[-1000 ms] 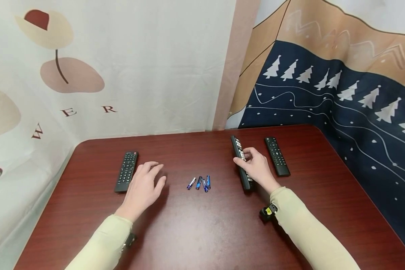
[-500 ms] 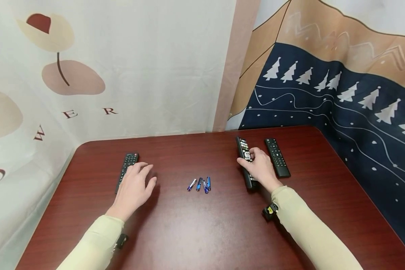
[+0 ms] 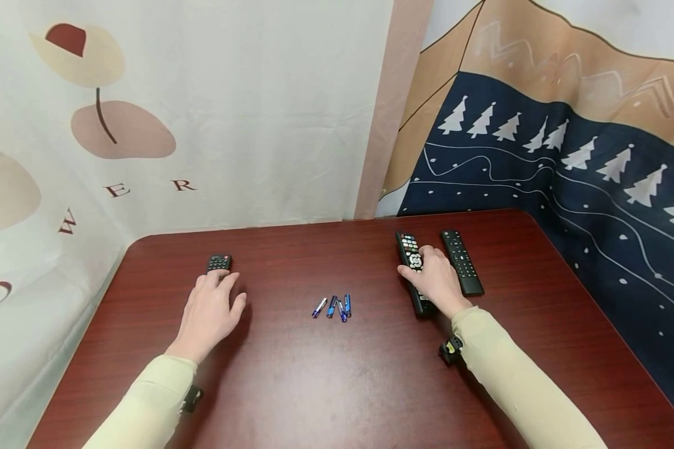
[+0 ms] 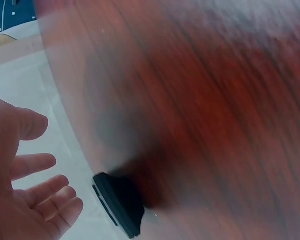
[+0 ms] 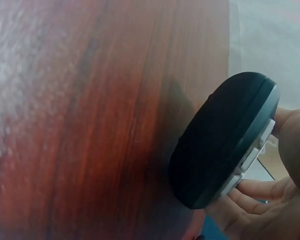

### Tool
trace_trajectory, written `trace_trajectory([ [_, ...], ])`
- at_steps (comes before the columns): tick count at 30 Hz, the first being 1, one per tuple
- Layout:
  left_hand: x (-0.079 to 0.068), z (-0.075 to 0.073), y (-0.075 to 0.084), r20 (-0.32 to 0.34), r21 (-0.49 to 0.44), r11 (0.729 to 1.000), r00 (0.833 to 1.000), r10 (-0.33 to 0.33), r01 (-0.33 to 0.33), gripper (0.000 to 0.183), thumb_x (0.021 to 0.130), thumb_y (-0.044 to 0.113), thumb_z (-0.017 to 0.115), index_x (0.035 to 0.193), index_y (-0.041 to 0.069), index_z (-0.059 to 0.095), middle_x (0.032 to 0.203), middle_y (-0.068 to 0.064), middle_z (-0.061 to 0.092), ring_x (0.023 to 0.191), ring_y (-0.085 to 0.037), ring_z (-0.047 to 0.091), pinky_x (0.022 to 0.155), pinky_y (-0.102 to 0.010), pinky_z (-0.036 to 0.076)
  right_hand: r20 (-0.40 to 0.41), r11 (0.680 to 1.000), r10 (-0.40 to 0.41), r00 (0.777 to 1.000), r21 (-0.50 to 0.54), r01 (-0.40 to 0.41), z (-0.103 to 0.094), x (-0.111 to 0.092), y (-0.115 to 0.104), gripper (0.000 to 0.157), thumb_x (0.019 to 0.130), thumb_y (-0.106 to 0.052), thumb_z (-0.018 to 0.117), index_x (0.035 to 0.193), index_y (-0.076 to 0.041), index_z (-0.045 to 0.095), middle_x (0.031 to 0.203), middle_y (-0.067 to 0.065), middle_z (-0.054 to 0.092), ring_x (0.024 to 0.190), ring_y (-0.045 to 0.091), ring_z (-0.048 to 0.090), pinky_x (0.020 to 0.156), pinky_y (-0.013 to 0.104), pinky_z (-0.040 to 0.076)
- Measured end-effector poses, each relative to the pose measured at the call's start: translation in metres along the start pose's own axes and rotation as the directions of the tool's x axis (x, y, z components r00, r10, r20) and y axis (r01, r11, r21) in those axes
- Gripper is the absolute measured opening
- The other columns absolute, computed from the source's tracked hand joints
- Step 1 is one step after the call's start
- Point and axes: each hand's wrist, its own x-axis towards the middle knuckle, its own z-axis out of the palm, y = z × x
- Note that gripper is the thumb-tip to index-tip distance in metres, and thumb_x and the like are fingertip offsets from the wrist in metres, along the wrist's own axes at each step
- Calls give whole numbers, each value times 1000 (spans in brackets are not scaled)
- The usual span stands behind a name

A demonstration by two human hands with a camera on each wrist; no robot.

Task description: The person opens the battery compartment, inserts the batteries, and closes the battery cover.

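My right hand (image 3: 435, 277) grips a black remote control (image 3: 411, 246) with white and coloured buttons, thumb on its left side and fingers on its right. In the right wrist view that remote's dark end (image 5: 220, 140) is tilted over the table. My left hand (image 3: 208, 308), fingers loosely bent, hovers above a smaller black remote (image 3: 220, 262), hiding all but its far end in the head view. The left wrist view shows a gap between the fingers and this remote (image 4: 121, 202). Several small blue-and-silver batteries (image 3: 332, 307) lie between the hands.
Another slim black remote (image 3: 462, 262) lies just right of my right hand. The dark red wooden table (image 3: 314, 386) ends at the back against a pale curtain (image 3: 269, 125), with a navy tree-patterned cloth (image 3: 500, 168) at the right.
My left hand has moved left from beside the smaller remote to over it. My right hand has shifted slightly right, and its remote has rolled from its edge so the buttons face up more.
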Motion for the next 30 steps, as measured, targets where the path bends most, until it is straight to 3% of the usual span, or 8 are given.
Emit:
trace_trajectory([
  [14,2,-1,-17,21,32,997,997,-77,77,45,93,13,65,130,-12,61,129,-33,53,116,-52,46,91,-65,43,7,988,28,1000,-154,-26,-1,3,0,66,93,-38,72,131,10,51,116,29,58,93,40,63,83,54,55],
  [30,9,0,-22,132,60,980,972,-194,187,56,96,19,62,141,-13,50,134,-38,44,117,-53,41,92,-66,42,-2,977,25,1000,-213,-25,0,6,2,71,93,-39,74,134,15,49,114,32,55,90,45,64,80,57,57],
])
